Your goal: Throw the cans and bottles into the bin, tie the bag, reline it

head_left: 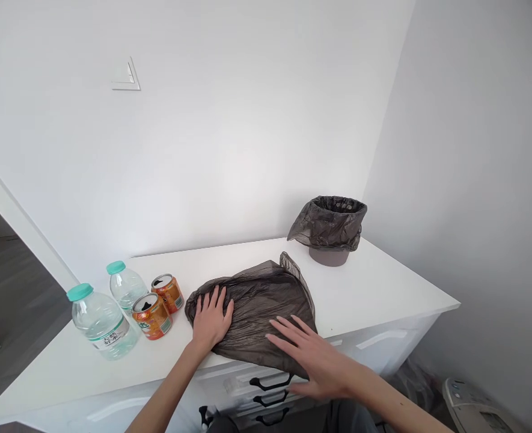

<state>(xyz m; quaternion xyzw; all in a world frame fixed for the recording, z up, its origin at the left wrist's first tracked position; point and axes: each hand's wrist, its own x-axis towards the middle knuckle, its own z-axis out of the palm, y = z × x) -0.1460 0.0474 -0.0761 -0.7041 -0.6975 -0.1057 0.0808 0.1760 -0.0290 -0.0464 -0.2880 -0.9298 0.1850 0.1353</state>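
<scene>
A thin black plastic bag point(256, 300) lies spread on the white countertop, its near edge hanging over the front. My left hand point(211, 317) rests flat on the bag's left part, fingers spread. Over the right part is my right hand point(308, 355), fingers stretched out; whether it presses on the plastic I cannot tell. Left of the bag stand two opened orange drink cans point(152, 317) and two clear bottles point(107, 328) with teal caps. Toward the back right, a small bin point(329, 257) wears a black liner point(338, 225) folded over its rim.
The white countertop point(383, 288) meets walls at the back and right. Below its front edge are drawers with black handles point(271, 381). A beige device point(473, 406) stands on the floor at lower right. A switch plate point(125, 81) is on the wall.
</scene>
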